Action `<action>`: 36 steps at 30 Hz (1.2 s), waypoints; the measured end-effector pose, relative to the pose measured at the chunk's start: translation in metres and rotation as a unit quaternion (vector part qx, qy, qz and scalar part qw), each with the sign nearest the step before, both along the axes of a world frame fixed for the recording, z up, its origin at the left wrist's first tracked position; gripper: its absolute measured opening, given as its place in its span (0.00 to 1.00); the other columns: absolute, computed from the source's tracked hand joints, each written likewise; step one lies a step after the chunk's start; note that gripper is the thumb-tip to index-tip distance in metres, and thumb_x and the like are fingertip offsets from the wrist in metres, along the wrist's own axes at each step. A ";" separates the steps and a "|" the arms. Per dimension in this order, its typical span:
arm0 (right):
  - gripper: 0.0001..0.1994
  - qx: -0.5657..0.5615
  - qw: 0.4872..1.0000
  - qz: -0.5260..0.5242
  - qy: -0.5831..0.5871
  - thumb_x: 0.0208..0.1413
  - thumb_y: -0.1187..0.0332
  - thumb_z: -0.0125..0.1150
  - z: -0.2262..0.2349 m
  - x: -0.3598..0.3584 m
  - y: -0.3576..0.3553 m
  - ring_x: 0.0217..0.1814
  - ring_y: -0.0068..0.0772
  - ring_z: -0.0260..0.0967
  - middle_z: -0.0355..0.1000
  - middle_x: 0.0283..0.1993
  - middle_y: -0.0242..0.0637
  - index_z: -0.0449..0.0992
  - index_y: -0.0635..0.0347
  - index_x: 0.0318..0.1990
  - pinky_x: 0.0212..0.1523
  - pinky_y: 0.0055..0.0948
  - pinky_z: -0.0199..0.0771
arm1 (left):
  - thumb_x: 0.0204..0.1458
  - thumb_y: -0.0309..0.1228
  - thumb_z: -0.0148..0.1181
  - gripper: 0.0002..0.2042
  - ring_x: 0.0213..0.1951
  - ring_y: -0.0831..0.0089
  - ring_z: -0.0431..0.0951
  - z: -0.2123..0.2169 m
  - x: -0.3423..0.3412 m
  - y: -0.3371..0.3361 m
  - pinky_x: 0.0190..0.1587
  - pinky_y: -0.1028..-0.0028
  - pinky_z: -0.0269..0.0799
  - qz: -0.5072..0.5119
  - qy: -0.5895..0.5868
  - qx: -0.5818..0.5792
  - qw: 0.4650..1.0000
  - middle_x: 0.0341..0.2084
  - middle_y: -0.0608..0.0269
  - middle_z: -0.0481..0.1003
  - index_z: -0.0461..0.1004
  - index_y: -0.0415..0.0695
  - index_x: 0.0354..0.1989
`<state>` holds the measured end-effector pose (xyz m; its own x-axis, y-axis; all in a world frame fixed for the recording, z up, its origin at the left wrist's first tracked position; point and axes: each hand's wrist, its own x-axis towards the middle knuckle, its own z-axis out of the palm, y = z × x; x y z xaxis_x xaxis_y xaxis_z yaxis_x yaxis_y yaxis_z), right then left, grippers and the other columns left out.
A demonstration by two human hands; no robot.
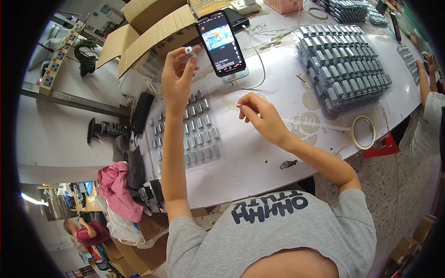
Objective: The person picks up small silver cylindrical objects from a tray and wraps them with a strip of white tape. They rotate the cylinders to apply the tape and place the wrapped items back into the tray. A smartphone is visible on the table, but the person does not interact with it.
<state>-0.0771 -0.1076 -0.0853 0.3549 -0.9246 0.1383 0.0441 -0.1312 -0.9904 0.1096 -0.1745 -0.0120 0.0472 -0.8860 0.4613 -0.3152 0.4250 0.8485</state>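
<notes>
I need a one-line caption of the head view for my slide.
Left hand lifts a small metal part above a tray of parts; right hand rests on the white table.

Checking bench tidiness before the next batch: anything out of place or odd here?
A few things. A phone with its screen lit stands propped among the parts. A strip pulled from the tape roll trails loose across the table. A dark scrap lies near the front edge. The left hand holds a small metal part.
</notes>
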 end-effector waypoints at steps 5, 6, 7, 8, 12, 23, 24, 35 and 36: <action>0.07 0.005 0.999 0.010 -0.034 0.54 0.73 0.46 0.006 -0.001 0.001 0.28 0.19 0.64 0.66 0.27 0.34 0.66 0.66 0.38 0.31 0.18 0.66 | 0.55 0.31 0.43 0.10 0.26 0.82 0.67 -0.008 -0.014 0.059 0.30 0.81 0.66 -0.045 0.092 0.073 0.992 0.34 0.59 0.72 0.64 0.38 0.41; 0.07 0.008 0.999 0.014 -0.046 0.54 0.73 0.46 0.005 0.000 0.001 0.28 0.19 0.64 0.67 0.27 0.34 0.66 0.66 0.38 0.31 0.18 0.66 | 0.55 0.32 0.42 0.12 0.26 0.82 0.67 -0.014 -0.018 0.072 0.30 0.81 0.66 -0.046 0.116 0.108 0.986 0.32 0.59 0.71 0.63 0.37 0.42; 0.07 0.012 0.998 0.017 -0.058 0.54 0.73 0.46 0.005 0.000 0.000 0.28 0.19 0.64 0.67 0.27 0.35 0.66 0.66 0.38 0.31 0.18 0.66 | 0.56 0.32 0.40 0.13 0.26 0.82 0.67 -0.020 -0.021 0.082 0.30 0.81 0.66 -0.049 0.140 0.142 0.979 0.31 0.59 0.71 0.63 0.36 0.43; 0.07 0.019 0.997 0.019 -0.076 0.54 0.73 0.46 0.004 0.000 -0.001 0.27 0.20 0.65 0.68 0.26 0.35 0.66 0.66 0.37 0.30 0.19 0.66 | 0.56 0.32 0.39 0.14 0.26 0.82 0.67 -0.028 -0.022 0.089 0.30 0.81 0.66 -0.045 0.152 0.156 0.975 0.31 0.59 0.71 0.63 0.36 0.44; 0.07 0.030 0.994 0.031 -0.096 0.53 0.71 0.47 0.005 -0.005 -0.009 0.26 0.21 0.66 0.68 0.25 0.35 0.67 0.66 0.34 0.29 0.19 0.65 | 0.57 0.33 0.36 0.16 0.26 0.83 0.66 -0.055 -0.023 0.103 0.30 0.81 0.66 -0.024 0.179 0.190 0.965 0.31 0.60 0.70 0.62 0.34 0.46; 0.07 0.052 0.994 0.094 0.009 0.51 0.68 0.50 0.009 -0.006 -0.009 0.25 0.17 0.63 0.67 0.23 0.31 0.68 0.64 0.30 0.24 0.17 0.62 | 0.55 0.26 0.40 0.15 0.30 0.78 0.71 -0.066 -0.031 0.116 0.34 0.79 0.70 -0.015 0.152 0.155 0.976 0.35 0.53 0.72 0.56 0.35 0.51; 0.07 0.055 0.993 0.108 0.014 0.52 0.69 0.50 0.010 -0.006 -0.006 0.25 0.17 0.63 0.67 0.23 0.31 0.68 0.64 0.30 0.24 0.17 0.62 | 0.55 0.27 0.40 0.15 0.30 0.77 0.72 -0.065 -0.032 0.118 0.34 0.78 0.71 -0.015 0.161 0.161 0.974 0.35 0.53 0.72 0.56 0.35 0.51; 0.07 0.056 0.986 0.158 0.014 0.52 0.69 0.50 0.029 -0.014 0.001 0.23 0.14 0.60 0.66 0.21 0.28 0.68 0.63 0.28 0.22 0.14 0.58 | 0.45 0.24 0.57 0.21 0.34 0.74 0.74 -0.051 -0.043 0.130 0.37 0.78 0.71 -0.046 0.162 0.172 0.971 0.31 0.57 0.73 0.61 0.40 0.49; 0.07 0.048 0.986 0.160 0.004 0.51 0.69 0.50 0.031 -0.014 0.001 0.22 0.14 0.60 0.66 0.20 0.29 0.68 0.63 0.27 0.21 0.14 0.59 | 0.45 0.24 0.57 0.21 0.33 0.74 0.75 -0.052 -0.042 0.131 0.37 0.78 0.71 -0.052 0.152 0.170 0.972 0.31 0.56 0.74 0.61 0.40 0.48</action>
